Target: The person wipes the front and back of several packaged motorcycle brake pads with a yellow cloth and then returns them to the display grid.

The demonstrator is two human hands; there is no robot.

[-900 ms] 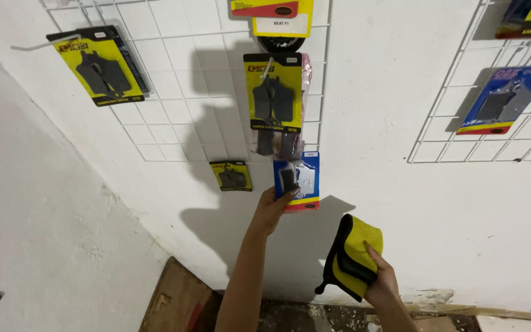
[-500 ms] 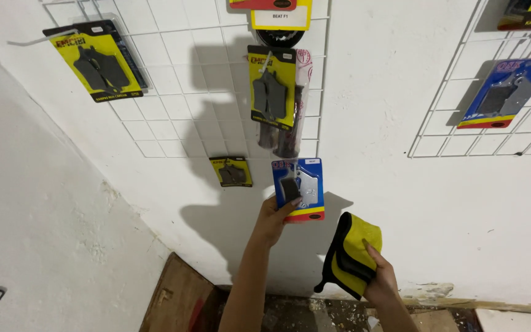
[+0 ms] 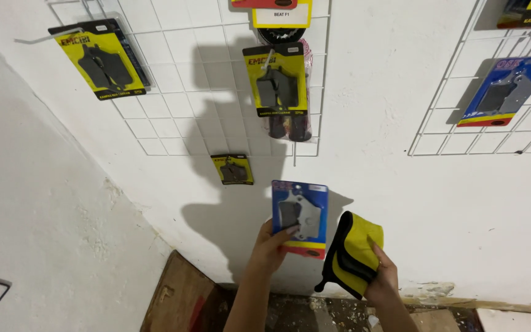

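Note:
My left hand grips the lower edge of a blue blister pack with grey brake pads, holding it flat in front of the white wall below the wire grid. My right hand holds a folded yellow cloth with black edging, just to the right of the pack. The pack and the cloth nearly touch.
A white wire grid on the wall carries yellow packs and a small yellow pack at its lower edge. A second grid at right holds a blue pack. A wooden board leans at the floor.
My left hand has brought the blue pack down and away from the grid's lower edge, closer to the cloth. The right hand with the cloth has barely moved.

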